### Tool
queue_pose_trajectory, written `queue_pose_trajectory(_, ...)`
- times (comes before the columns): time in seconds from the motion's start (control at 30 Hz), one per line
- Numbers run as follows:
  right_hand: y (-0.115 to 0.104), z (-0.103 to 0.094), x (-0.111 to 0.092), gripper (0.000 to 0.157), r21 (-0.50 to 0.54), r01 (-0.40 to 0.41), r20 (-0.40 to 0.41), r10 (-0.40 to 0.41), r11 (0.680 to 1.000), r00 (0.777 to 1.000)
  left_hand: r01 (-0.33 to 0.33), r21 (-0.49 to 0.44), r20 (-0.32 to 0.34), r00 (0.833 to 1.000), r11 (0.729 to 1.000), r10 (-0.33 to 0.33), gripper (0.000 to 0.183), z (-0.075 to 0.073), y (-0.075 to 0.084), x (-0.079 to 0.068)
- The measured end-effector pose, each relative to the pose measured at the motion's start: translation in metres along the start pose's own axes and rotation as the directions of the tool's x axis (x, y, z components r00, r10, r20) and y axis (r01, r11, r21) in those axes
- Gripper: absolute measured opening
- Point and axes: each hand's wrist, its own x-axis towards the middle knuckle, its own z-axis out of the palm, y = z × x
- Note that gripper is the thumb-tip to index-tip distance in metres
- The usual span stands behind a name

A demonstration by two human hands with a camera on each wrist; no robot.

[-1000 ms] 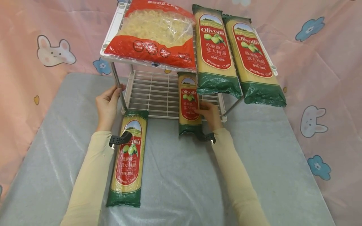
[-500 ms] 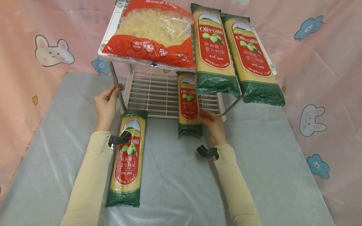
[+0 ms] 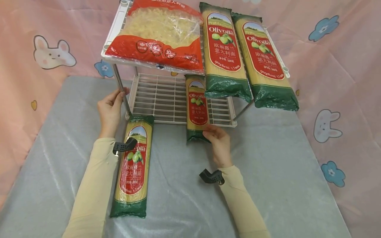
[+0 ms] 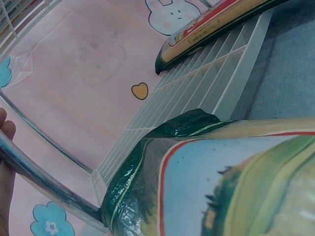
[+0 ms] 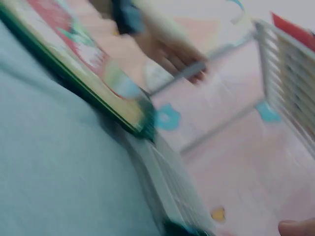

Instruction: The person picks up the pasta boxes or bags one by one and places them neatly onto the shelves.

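Observation:
In the head view my left hand [image 3: 109, 109] grips the front left metal post [image 3: 119, 79] of a white two-tier wire rack [image 3: 160, 114]; the left wrist view shows its fingers [image 4: 7, 130] around that post. My right hand [image 3: 219, 142] pinches the lower right edge of a green-ended spaghetti packet [image 3: 197, 102], which lies on the lower shelf with its near end past the front edge. A second spaghetti packet [image 3: 132, 172] lies on the table by my left forearm, its top end at the rack's front left corner. The right wrist view is blurred, with one fingertip [image 5: 298, 228] at its corner.
The upper shelf bears a red bag of pasta [image 3: 160, 33] on the left and two more spaghetti packets, one in the middle [image 3: 223, 53] and one at the right [image 3: 263, 62], whose ends overhang the front. Grey cloth [image 3: 178, 185] covers the table, with a pink curtain [image 3: 77, 19] behind.
My right hand has drawn back from the lower packet's right side, then come to its lower right corner. The left hand keeps its grip on the post. The packets look unmoved.

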Motion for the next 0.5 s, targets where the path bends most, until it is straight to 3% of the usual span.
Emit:
queue_pose_trajectory(0.13,-0.003,0.019,-0.017,0.027,0.012,-0.005,0.104,0.004,1.000,0.995,0.006,-0.003,0.001,1.000,1.000,-0.006,0.027,0.000,-0.001,0.001)
queue_pose_trajectory(0.23,-0.003,0.032,-0.027,0.029,0.012,-0.059,0.209,0.055,0.998,0.976,0.011,-0.010,-0.004,1.000,1.000,-0.011,0.027,0.000,-0.002,0.002)
queue_pose_trajectory(0.5,0.003,0.059,-0.047,0.033,-0.008,-0.214,0.432,0.196,0.977,0.880,0.017,-0.017,-0.005,1.000,1.000,-0.018,0.026,0.000,-0.002,0.002)
